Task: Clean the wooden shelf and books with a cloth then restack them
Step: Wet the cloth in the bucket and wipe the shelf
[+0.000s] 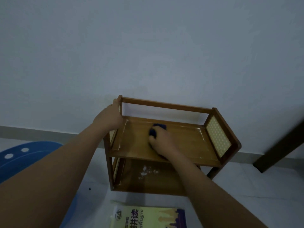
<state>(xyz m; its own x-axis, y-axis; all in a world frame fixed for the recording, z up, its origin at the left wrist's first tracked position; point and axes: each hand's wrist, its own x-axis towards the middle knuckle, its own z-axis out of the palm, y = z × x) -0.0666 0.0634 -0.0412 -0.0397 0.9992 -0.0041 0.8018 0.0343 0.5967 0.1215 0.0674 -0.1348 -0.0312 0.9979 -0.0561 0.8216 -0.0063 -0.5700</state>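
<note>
A small two-tier wooden shelf (189, 139) with woven side panels stands on the floor against the wall. My left hand (109, 116) grips its upper left post. On the top tier, my right hand (162, 142) grips a dark blue cloth (156, 129) and presses it against the wood. White dust marks (148, 171) lie on the lower tier. A yellow book (148, 218) with a purple edge lies flat on the floor in front of the shelf.
A blue mat (29, 155) with white dots covers the floor at the left. A dark furniture leg (279, 145) slants down at the right. The pale wall (148, 46) rises behind the shelf.
</note>
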